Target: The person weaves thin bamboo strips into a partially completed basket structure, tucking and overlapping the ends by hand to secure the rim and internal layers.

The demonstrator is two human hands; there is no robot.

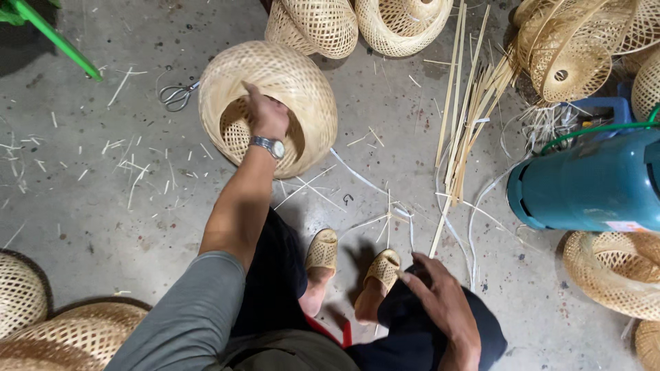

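my left hand [267,117] clamps the rim of the woven bamboo shade [268,103], tipped mouth toward me mid-floor | right hand [440,302] rests loose on my knee, holding nothing | scissors [176,95] just left of shade | bamboo strips [467,117] to the right

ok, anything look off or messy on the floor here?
Thin bamboo slivers and offcuts lie scattered over the grey concrete floor, beside metal scissors. The left hand grips the rim of a round woven bamboo basket tipped on its side. No visible damage.
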